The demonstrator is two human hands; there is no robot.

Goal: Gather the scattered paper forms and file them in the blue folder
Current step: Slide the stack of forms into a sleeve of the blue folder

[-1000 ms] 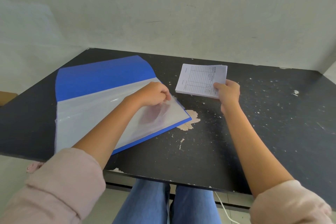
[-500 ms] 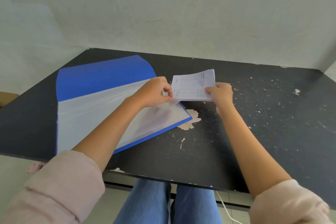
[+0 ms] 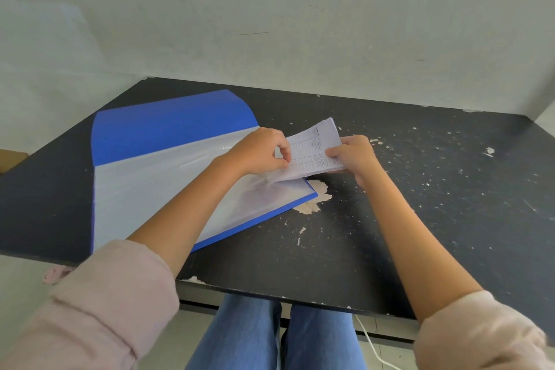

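The blue folder (image 3: 168, 126) lies open on the left half of the black table, its clear plastic sleeve (image 3: 156, 189) facing up. My left hand (image 3: 261, 150) pinches the sleeve's right edge and lifts it a little. My right hand (image 3: 351, 156) grips a stack of printed paper forms (image 3: 312, 147), tilted with its lower left corner at the sleeve's opening, right beside my left fingers. Whether the stack's corner is inside the sleeve is hidden by my left hand.
The black table (image 3: 420, 204) has chipped paint, with a bare pale patch (image 3: 315, 198) just right of the folder. A white wall rises right behind the table. My knees in blue jeans (image 3: 270, 336) are under the front edge, next to a white cable (image 3: 369, 345).
My right hand lifted the forms off the table and carried them left to the sleeve's opening. My left hand stayed at the sleeve's edge and raised it slightly.
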